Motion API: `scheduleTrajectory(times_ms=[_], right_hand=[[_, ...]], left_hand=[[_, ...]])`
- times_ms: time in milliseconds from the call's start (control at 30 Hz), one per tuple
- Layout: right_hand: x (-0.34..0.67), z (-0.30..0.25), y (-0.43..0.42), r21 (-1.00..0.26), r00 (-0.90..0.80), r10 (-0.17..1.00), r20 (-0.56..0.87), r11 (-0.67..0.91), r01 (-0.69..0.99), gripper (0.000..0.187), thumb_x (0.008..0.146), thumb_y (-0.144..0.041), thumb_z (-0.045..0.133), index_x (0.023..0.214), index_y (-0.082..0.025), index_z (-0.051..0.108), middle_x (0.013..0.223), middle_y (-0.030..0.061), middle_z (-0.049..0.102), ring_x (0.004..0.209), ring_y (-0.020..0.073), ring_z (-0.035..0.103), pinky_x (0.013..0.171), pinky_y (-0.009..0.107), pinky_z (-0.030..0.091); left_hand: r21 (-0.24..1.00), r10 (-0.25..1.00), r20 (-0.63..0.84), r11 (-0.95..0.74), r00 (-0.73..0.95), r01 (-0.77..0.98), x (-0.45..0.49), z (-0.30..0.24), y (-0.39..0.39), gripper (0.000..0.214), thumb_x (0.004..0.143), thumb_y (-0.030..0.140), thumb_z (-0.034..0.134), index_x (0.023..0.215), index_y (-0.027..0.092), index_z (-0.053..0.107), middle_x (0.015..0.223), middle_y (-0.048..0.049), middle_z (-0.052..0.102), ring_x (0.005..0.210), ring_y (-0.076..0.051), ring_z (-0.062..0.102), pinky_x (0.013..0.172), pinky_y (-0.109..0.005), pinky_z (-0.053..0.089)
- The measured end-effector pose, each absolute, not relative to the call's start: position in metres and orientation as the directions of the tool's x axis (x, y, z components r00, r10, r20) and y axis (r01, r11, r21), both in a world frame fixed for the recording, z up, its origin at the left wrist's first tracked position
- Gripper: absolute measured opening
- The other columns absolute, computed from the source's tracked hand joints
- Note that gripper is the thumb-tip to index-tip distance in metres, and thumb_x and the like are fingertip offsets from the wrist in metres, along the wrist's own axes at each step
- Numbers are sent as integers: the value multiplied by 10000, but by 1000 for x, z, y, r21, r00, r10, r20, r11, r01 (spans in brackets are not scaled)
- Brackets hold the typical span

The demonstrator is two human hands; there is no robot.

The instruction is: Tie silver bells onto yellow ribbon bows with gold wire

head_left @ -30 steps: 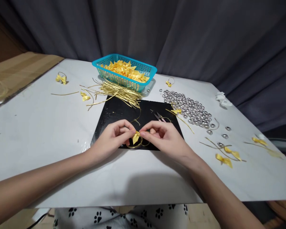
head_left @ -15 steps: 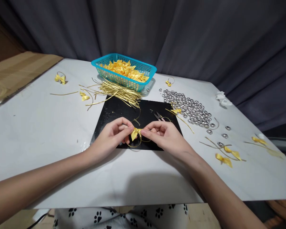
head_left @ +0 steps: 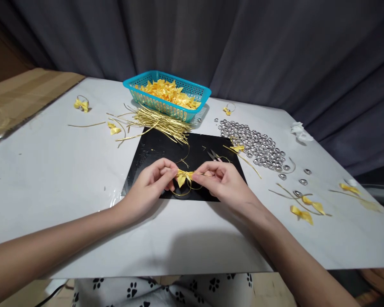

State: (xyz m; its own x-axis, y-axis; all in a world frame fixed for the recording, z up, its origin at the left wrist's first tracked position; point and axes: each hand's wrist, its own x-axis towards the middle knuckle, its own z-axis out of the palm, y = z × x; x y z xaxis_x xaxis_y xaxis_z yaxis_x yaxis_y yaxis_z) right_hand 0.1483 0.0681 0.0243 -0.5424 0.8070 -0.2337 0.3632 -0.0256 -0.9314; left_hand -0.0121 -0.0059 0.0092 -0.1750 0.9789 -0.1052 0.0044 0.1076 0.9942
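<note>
Between my two hands, above the black mat (head_left: pixel 166 158), is a yellow ribbon bow (head_left: pixel 181 179). My left hand (head_left: pixel 158 178) pinches the bow's left side between thumb and fingers. On the opposite side, my right hand (head_left: pixel 218 178) is closed on the bow's right end, thumb in front. Gold cord (head_left: pixel 181 195) passes around the bow's middle and hangs below in a loose loop. Small scissors (head_left: pixel 215 156) lie on the mat just beyond my right hand, partly hidden by it.
A blue basket (head_left: pixel 128 83) of yellow bows stands at the back, with a bundle of gold cords (head_left: pixel 160 123) before it. Silver beads (head_left: pixel 256 145) lie piled to the right. Loose bows (head_left: pixel 302 214) and cord pieces are scattered on the white table (head_left: pixel 67 187).
My hands have drawn slightly apart, so more of the yellow bow shows between them. Both hands still hold it in nearly the same place.
</note>
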Motion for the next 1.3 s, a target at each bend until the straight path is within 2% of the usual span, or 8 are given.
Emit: scheduleTrajectory(times_ms=[167,367,533,833,1033,1300], right_hand=[[147,20,64,-946,-417,901,-121,22,322,317,689,-409,711,641,-150,535,496,-81,289,471,47,217,466,230,127],[142,21,58,-957,-472,872,-127,18,290,268,698,-391,704,707,-134,631,503,-81,264,481,55,212,467,235,145],[144,21,60,-961,-530,832,-164,-14,276,254,734,-373,664,756,-127,602,509,-85,285,473,49,227,462,226,153],[148,26,64,-945,-541,831,-128,63,321,207,750,-330,631,730,-134,568,523,-74,298,485,55,254,471,216,180],[153,30,69,-928,-567,805,-172,61,369,220,752,-346,631,724,-138,565,502,-81,289,456,44,215,455,222,123],[152,28,69,-933,-583,786,-207,20,358,271,709,-384,698,725,-138,586,498,-88,273,443,37,201,431,220,108]], left_hand=[[993,960,-116,114,-255,-22,-13,10,-4,160,835,329,568,794,178,534,692,6,648,596,-105,581,604,-230,449],[991,965,-133,130,-225,-29,-10,11,-6,153,815,323,587,787,177,550,644,21,617,595,-116,593,595,-234,453],[994,981,-105,97,-166,-56,-8,11,-7,141,837,303,552,777,176,539,624,29,574,576,-97,529,570,-216,425],[991,976,-129,131,-175,0,-11,11,-4,174,840,338,526,748,190,511,583,64,410,531,-100,392,517,-223,349],[985,975,-170,170,-145,-12,-14,11,-3,206,812,381,549,740,191,517,575,65,378,518,-102,348,488,-225,307],[985,981,-166,162,-96,-53,-15,9,-4,212,825,367,529,716,189,494,556,66,370,517,-97,321,501,-227,274]])
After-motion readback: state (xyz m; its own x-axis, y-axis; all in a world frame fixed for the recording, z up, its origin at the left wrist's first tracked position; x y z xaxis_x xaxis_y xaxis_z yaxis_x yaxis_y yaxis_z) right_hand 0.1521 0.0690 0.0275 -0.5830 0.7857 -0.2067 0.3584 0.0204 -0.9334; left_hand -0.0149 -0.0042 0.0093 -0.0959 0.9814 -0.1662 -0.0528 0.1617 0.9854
